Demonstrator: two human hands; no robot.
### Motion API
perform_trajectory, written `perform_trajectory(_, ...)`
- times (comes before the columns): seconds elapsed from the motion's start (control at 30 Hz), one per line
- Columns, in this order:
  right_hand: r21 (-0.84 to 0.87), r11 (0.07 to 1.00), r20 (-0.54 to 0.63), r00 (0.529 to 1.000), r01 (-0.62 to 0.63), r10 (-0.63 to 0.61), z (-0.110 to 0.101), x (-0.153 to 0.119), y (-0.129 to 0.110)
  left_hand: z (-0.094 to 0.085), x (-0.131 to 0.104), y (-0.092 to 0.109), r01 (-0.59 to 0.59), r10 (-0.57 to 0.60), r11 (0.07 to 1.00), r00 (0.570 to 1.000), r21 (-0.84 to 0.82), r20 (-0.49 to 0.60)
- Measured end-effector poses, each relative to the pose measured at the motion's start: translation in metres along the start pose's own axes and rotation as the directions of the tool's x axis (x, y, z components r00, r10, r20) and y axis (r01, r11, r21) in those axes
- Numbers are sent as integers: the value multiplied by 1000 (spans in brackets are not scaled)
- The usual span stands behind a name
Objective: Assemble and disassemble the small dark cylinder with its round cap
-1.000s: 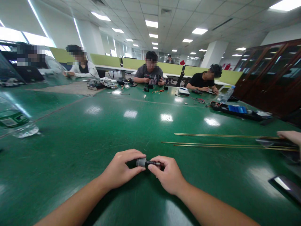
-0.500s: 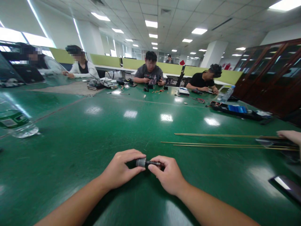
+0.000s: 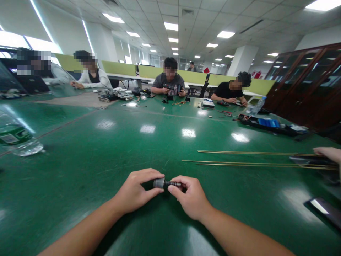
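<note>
Low over the green table [image 3: 128, 149], at the near middle, is a small metal part with a wide grey cylinder [image 3: 159, 183] at its left end and a thin ridged shaft [image 3: 173, 184] at its right. My left hand [image 3: 138, 190] holds the cylinder between thumb and fingers. The thumb and curled fingers of my right hand [image 3: 190, 195] close round the shaft. Its far tip shows beside the index finger. The two hands are a small gap apart.
Thin brass rods [image 3: 239, 164] lie at the right, near another person's hand [image 3: 329, 153]. A phone [image 3: 325, 213] rests at the right edge, a plastic bottle [image 3: 20, 138] at the left. Farther back are a black tray [image 3: 269, 124] and several seated people.
Both hands keep their hold; the metal part and the left fingertips have shifted very slightly left.
</note>
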State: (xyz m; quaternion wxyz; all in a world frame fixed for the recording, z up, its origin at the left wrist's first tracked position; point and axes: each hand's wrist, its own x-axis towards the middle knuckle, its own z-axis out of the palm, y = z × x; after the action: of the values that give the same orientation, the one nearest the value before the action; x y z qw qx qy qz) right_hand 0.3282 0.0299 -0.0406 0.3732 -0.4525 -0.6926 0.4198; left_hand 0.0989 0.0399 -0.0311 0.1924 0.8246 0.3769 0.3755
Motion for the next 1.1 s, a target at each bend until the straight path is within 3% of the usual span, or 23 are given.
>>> perform_trajectory(1.1,15,1000,-15,1000,4,-4,2,0,1,0,-2,-4,8,-8,1000,1000,23,6)
